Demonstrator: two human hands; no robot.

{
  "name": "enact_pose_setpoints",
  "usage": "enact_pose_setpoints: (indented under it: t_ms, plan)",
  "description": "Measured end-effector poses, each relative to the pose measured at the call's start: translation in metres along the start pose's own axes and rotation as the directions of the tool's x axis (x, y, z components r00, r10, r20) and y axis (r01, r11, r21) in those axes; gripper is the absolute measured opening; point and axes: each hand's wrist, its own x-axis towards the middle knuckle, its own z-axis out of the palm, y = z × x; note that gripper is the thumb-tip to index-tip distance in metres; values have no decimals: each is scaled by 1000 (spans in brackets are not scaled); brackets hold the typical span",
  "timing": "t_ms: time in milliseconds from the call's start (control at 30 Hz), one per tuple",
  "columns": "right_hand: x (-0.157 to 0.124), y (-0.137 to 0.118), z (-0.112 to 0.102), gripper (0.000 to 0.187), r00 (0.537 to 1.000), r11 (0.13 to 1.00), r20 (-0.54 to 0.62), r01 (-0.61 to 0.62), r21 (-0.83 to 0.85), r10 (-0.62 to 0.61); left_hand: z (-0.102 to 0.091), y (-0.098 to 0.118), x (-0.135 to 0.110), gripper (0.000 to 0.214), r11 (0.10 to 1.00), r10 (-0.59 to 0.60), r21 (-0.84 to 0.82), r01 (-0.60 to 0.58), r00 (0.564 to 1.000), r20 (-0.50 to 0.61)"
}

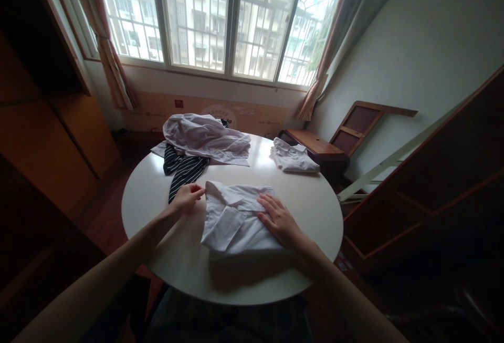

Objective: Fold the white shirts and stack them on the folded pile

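A folded white collared shirt [232, 222] lies on the round white table [169, 259] in front of me. My left hand [188, 196] pinches the shirt's upper left corner, fingers closed on the cloth. Flat on the shirt's right side rests my right hand [280, 221], fingers stretched out and pressing down.
A heap of loose white shirts [207, 137] sits at the table's far left over a dark striped garment [183, 168]. Another folded white shirt [293, 157] lies at the far right. A wooden bench [315, 146] stands behind the table, dark cabinets flank both sides, and a window fills the back wall.
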Motion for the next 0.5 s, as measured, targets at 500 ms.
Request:
enact_pose_setpoints:
  t_ms: [500]
  plan:
    - [1,2,3,47,1000,1000,-12,5,-8,-5,-3,-9,22,40,985,-133,-101,138,989,58]
